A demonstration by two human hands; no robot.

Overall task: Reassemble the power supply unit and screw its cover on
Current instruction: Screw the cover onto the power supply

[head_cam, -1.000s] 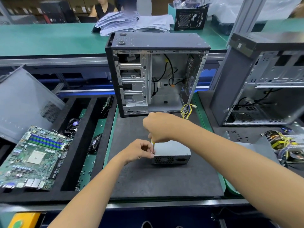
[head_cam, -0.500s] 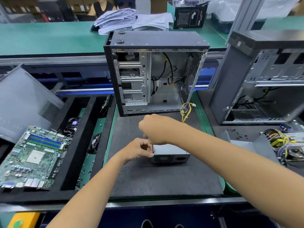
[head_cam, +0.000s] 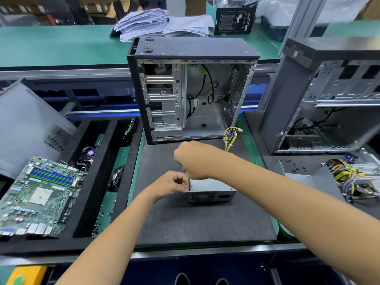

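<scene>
We can read almost no text here. The one legible mark is on a black cardboard box [head_cam: 234, 21] standing at the far edge of the green surface [head_cam: 51, 44]: white characters along its right side, turned sideways, that look like "850" or "650". We cannot make out the finer print on that box, and the markings on the motherboard [head_cam: 39, 194] at left are too small.
</scene>
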